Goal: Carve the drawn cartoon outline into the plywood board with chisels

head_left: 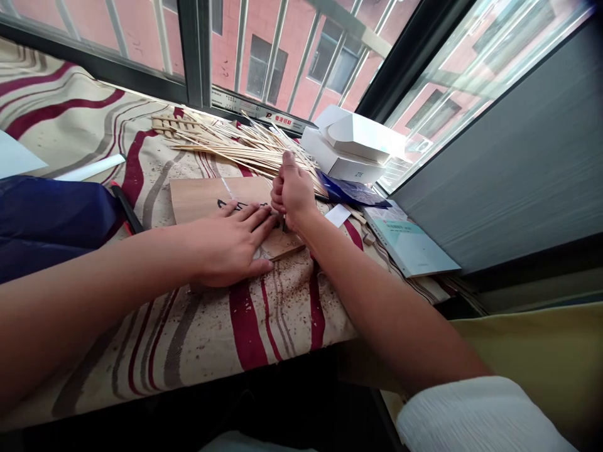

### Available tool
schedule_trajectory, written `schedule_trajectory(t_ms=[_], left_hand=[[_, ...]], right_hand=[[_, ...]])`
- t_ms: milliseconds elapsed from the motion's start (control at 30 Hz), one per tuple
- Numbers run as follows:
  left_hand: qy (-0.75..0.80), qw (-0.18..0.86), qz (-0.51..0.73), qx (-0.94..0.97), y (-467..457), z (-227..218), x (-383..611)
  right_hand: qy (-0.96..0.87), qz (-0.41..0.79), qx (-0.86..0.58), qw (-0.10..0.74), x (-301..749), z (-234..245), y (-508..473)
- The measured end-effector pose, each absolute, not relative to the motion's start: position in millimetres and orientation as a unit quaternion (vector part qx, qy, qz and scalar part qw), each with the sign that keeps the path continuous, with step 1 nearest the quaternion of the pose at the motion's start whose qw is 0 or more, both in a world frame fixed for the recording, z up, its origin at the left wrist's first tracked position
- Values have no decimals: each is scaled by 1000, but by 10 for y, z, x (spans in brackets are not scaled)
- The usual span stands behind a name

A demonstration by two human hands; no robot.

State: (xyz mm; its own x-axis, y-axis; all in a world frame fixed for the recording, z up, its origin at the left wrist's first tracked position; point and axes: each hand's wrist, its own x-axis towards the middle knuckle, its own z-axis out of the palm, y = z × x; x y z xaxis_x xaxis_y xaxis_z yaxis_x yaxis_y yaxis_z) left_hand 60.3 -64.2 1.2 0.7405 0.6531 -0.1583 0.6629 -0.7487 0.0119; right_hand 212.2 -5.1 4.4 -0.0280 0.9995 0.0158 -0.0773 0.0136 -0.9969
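Observation:
A thin wooden board (198, 194) with black marks drawn or cut on its face lies on the striped cloth. My left hand (235, 242) rests flat on it, fingers spread and pointing toward the right. Above the board's right part, my right hand (294, 191) is closed in an upright fist, thumb on top. From the bottom of the fist the thin dark end of a carving tool (284, 224) points down at the board; the fist hides its handle. Fine wood chips (292, 292) are scattered on the cloth in front of the board.
Behind the board lies a pile of thin wooden sticks (226, 138). A white box (353, 147), a blue packet (353, 190) and a book (407, 242) are at the right. A red-and-black tool (127, 210) and dark blue fabric (51, 220) lie left. Windows border the table's back.

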Motion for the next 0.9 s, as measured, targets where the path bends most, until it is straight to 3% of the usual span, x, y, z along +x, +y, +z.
schedule_trajectory(t_ms=[200,333,600,767,900], left_hand=[[345,25,-75,935,-653,36,579],[343,20,-69,936,-642,29,548],[302,30,-68,950,-521,147,479],[271,77,-7,959,-385,249,411],[340,19,22,940,-272,310,337]], right_hand=[[-398,627,-405,533,2228,121,-121],[-420,584,-369,589,2347,164,-92],[-497,538,-360,578,2449,230,-70],[-531,477,-384,585,2584,305,-30],[-616,387,-452,516,2773,392,-2]])
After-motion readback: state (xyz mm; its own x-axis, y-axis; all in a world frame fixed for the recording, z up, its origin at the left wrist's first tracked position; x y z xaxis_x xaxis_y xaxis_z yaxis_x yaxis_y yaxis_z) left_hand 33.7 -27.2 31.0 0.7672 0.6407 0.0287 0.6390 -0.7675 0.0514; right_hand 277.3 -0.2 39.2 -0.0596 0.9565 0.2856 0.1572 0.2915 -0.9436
